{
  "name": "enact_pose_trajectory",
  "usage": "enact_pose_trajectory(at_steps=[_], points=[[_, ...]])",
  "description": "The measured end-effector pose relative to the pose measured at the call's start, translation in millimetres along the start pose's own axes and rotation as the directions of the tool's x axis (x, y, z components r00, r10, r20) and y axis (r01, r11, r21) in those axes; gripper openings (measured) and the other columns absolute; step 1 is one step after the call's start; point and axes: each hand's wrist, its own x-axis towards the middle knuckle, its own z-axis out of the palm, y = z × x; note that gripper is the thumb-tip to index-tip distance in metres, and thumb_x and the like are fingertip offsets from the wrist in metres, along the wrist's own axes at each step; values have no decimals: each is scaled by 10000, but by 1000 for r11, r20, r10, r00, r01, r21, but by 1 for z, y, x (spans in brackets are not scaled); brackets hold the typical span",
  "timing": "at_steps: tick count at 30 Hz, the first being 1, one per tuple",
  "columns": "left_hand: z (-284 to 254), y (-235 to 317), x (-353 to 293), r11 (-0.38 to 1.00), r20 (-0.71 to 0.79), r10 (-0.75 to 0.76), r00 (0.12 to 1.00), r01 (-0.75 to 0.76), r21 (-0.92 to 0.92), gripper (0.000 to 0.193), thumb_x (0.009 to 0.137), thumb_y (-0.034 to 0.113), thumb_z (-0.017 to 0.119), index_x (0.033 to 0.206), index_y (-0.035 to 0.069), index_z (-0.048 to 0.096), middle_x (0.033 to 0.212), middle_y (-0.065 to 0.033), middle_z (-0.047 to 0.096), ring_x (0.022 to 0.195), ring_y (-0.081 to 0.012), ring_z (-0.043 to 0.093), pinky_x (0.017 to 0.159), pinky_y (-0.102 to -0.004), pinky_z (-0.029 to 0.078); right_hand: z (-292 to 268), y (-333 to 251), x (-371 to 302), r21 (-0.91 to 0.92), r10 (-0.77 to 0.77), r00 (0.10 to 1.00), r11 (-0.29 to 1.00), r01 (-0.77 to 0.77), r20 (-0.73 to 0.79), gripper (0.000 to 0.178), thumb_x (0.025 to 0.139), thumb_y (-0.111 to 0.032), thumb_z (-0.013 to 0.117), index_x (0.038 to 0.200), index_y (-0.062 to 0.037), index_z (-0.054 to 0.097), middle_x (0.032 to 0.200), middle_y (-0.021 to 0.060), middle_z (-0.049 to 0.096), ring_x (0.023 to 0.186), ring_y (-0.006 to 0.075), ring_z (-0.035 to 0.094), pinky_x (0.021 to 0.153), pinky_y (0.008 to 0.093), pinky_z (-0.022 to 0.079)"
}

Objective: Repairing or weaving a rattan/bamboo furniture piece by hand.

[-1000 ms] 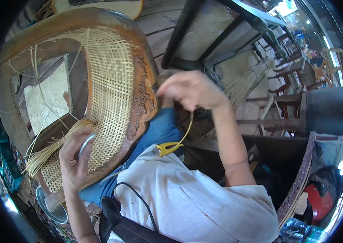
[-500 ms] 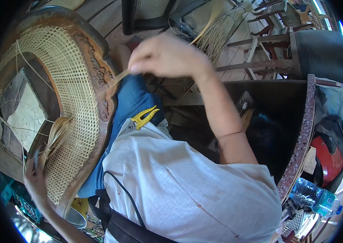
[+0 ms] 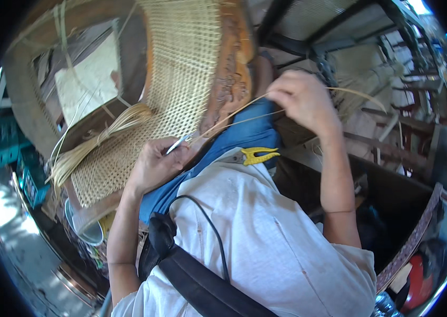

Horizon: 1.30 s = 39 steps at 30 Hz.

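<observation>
Cane strand (image 3: 252,103) stretched from the right hand (image 3: 302,100) toward the chair's woven panel (image 3: 184,68).
The right fingertips pinch it; the left hand (image 3: 160,164) grips a thin pale tool (image 3: 178,144) beside the weave. A cane bundle (image 3: 102,138) lies there; yellow-handled pliers (image 3: 257,156) sit by the shirt (image 3: 244,211).

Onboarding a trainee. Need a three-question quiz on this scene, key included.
1. True or false: the right hand is empty.
2. What is in the left hand?
a) a sponge
b) a slim pale object
c) a hammer
3. Fill in: the hand tool by the shirt has ____ handles.

Key:
1. False; its fingers pinch a strand.
2. b
3. yellow
</observation>
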Motion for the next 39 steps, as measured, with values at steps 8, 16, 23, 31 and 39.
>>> enact_pose_trajectory(at_steps=[8, 16, 23, 31, 39], points=[[-17, -41, 1, 912, -47, -231, 972, 199, -358, 162, 938, 117, 634, 1052, 5, 661, 652, -16, 587, 507, -45, 469, 457, -198, 346, 105, -68, -53, 84, -327, 920, 945, 316, 216, 299, 811, -166, 676, 1102, -98, 664, 1009, 38, 611, 990, 236, 542, 820, 380, 401], [-3, -36, 6, 801, -43, -122, 992, 73, -594, 157, 944, 150, 656, 1042, 29, 676, 670, -27, 625, 508, -38, 513, 410, -181, 342, 117, -46, -62, 143, -177, 883, 982, 126, 435, 338, 838, -210, 696, 1127, -66, 594, 991, 106, 561, 883, 308, 621, 759, 408, 523], [7, -27, 10, 834, -111, -50, 993, -20, -552, 126, 934, 125, 659, 1016, 31, 674, 679, 15, 602, 539, -33, 543, 430, -167, 360, 65, -34, -47, 692, 87, 987, 705, -156, 134, 282, 964, -219, 610, 1183, -60, 532, 878, 45, 563, 729, 157, 581, 692, 269, 515], [12, -23, 8, 864, -190, -2, 982, -94, -495, 113, 906, 91, 678, 972, -1, 688, 748, -1, 628, 590, -43, 549, 496, -184, 427, 113, -10, -99, 725, 396, 890, 542, -424, 224, 550, 1010, -278, 547, 1433, -30, 298, 751, 1, 518, 595, 55, 478, 548, 221, 431], [25, -8, 13, 888, -212, 32, 977, -125, -443, 140, 906, 116, 686, 973, -8, 693, 773, -2, 630, 600, -47, 547, 539, -199, 454, 102, -10, -83, 707, 314, 915, 585, -398, 255, 485, 966, -193, 611, 1393, -47, 434, 781, 25, 609, 616, 83, 552, 599, 242, 482]])
